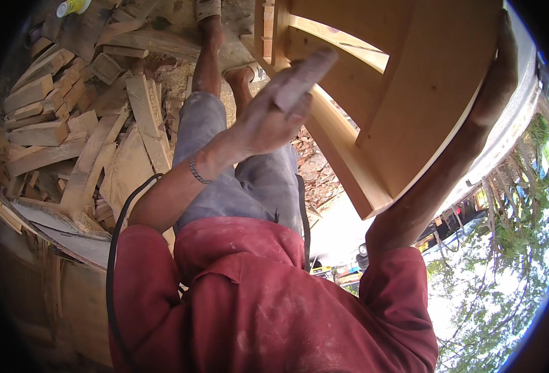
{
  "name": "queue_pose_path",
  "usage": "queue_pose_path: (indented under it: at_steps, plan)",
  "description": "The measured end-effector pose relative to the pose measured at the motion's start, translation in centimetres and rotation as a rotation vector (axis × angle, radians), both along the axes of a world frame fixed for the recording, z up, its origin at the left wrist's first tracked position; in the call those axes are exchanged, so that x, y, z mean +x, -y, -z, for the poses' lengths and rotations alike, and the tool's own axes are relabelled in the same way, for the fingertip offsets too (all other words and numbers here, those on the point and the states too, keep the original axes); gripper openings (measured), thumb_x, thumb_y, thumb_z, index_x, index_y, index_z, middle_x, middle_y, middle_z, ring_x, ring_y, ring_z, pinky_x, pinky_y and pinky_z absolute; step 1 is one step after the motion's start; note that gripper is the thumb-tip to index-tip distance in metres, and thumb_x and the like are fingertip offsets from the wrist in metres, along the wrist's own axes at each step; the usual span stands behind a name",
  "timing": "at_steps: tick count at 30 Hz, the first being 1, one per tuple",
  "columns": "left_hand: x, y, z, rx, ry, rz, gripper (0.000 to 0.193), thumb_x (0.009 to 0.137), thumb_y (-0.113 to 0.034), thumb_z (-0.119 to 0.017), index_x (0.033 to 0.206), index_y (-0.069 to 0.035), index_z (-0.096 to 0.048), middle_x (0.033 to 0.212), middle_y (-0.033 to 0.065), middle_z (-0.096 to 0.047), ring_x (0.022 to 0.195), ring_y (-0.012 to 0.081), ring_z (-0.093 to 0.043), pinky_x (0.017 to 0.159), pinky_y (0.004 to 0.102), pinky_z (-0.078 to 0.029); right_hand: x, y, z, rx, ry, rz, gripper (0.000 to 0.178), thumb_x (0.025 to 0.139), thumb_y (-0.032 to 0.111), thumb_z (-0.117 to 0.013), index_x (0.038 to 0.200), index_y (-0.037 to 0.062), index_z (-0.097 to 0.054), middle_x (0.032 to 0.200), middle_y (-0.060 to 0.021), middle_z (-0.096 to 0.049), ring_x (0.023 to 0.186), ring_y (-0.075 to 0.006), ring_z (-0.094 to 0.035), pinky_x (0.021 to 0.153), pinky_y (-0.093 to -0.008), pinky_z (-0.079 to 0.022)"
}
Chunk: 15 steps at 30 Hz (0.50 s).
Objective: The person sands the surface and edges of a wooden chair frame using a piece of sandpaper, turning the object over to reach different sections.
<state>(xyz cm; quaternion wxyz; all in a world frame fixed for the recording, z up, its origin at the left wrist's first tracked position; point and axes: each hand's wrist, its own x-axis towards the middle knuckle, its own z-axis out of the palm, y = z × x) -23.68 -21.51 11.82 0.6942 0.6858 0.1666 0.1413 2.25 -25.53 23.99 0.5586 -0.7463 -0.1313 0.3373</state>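
Observation:
A pale wooden frame (436, 93) with a broad panel, curved slats and open gaps stands tilted at the upper right. My left hand (265, 121), with a chain bracelet at the wrist, is closed around a dusty pinkish-brown block (305, 78) that looks like a sanding block. It is over the frame's left part; motion blurs its fingers, and I cannot tell whether the block touches the wood. My right hand (498, 81) holds the frame by its outer right edge, its fingers stretched along that edge and the forearm beneath. Part of this hand is hidden behind the panel.
A heap of wood offcuts (50, 130) fills the left side, beside my legs. A black cord (111, 273) hangs along my left side. Wood chips and reddish debris (315, 168) lie below the frame. Top left is a yellow-and-white container (72, 7). Trees (504, 280) show at right.

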Motion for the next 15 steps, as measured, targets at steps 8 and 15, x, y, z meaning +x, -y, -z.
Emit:
queue_pose_path:
  at_steps: [8,15]
  plan:
    - [0.4,4.8,-8.1,-0.002,-0.144,0.191,0.027,0.091,-0.012,-0.050,0.109,0.003,-0.063,0.118,0.0194,-0.057,0.111,0.0365,-0.051,0.096,0.0460,-0.042,0.0,-0.5,0.1,0.001,0.012,-0.008,0.043,0.102,0.041,-0.049,0.115,0.0030,-0.066,0.094,-0.0076,-0.067,0.084,-0.0147,-0.064,0.076,-0.0297,-0.053]
    - [0.0,3.1,-12.5,-0.425,0.146,0.317,0.038,0.096,-0.017,-0.051,0.132,-0.009,-0.062,0.112,0.0129,-0.061,0.110,0.0289,-0.056,0.101,0.0424,-0.041,-0.5,-1.2,0.1,0.011,-0.012,0.016,0.043,0.102,0.041,-0.049,0.114,0.0031,-0.066,0.093,-0.0076,-0.067,0.084,-0.0147,-0.065,0.075,-0.0298,-0.053]
